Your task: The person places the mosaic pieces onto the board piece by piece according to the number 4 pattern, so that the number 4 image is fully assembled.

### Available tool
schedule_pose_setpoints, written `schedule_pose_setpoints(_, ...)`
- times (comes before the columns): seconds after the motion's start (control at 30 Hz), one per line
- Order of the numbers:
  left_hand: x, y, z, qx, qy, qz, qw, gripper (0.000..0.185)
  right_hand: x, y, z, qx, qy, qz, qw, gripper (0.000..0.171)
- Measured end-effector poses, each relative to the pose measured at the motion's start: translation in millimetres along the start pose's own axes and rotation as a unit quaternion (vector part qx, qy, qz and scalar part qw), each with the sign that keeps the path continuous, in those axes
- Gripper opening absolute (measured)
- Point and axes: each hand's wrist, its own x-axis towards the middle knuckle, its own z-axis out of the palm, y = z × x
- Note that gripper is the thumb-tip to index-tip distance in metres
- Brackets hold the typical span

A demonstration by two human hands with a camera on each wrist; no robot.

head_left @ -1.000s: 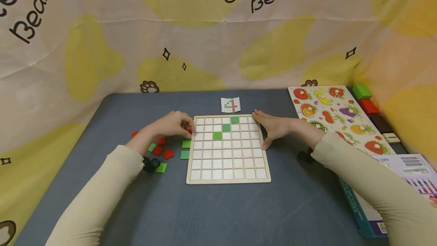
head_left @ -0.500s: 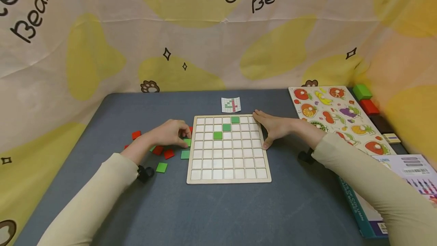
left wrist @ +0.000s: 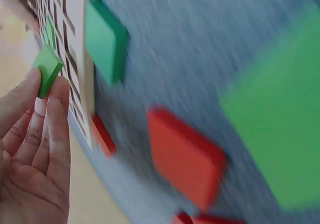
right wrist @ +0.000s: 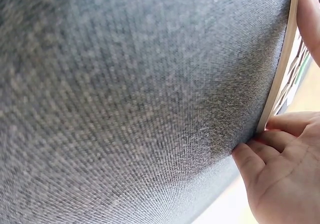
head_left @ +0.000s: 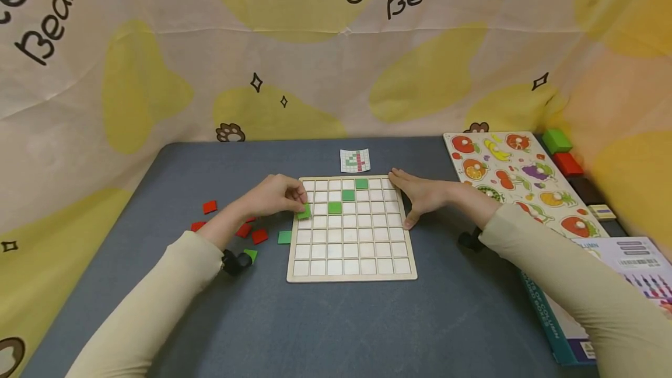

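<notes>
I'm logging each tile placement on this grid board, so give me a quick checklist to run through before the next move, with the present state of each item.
1. Green tile pinched in the left hand: ok.
2. Tile over the board's left columns: ok; exact cell: cannot tell.
3. Tile flat in a cell: not ok, it sits tilted in the fingertips.
4. Right hand resting against the board's right edge: ok.
5. Pattern card in view behind the board: ok; its pattern too small to read.
6. Spare green tile beside the board: ok.
</notes>
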Motion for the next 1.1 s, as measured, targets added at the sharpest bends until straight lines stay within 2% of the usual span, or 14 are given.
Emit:
schedule_pose_setpoints(0.2, 10.1, 13.9, 14.8, 0.012, -0.008, 0.019, 0.9997, 0.008, 0.9, -1.3, -0.1, -0.003, 0.001, 0.0, 1.0, 0.126)
schedule_pose_setpoints(0.47, 13.1, 21.3, 24.4, 0.03, -0.008, 0.024, 0.9992, 0.006, 1.1, -2.6, -1.7, -0.006, 0.004, 0.002, 1.0, 0.126)
schedule_pose_setpoints(0.77, 12.9, 20.1, 32.1, 0.096, 0.026, 0.042, 0.9941, 0.005, 0.9, 0.7, -0.8, -0.004, 0.004, 0.001, 1.0, 0.128)
schedule_pose_setpoints(0.87, 10.8, 19.2, 32.7, 0.118, 0.037, 0.047, 0.9912, 0.003, 0.8, 0.8, -0.6, -0.002, 0.003, 0.0, 1.0, 0.128)
schedule_pose_setpoints(1.1, -3.4, 9.5, 17.6, 0.097, 0.039, 0.038, 0.9938, 0.007, 1.7, -1.1, 0.3, 0.001, 0.0, 0.003, 1.0, 0.128)
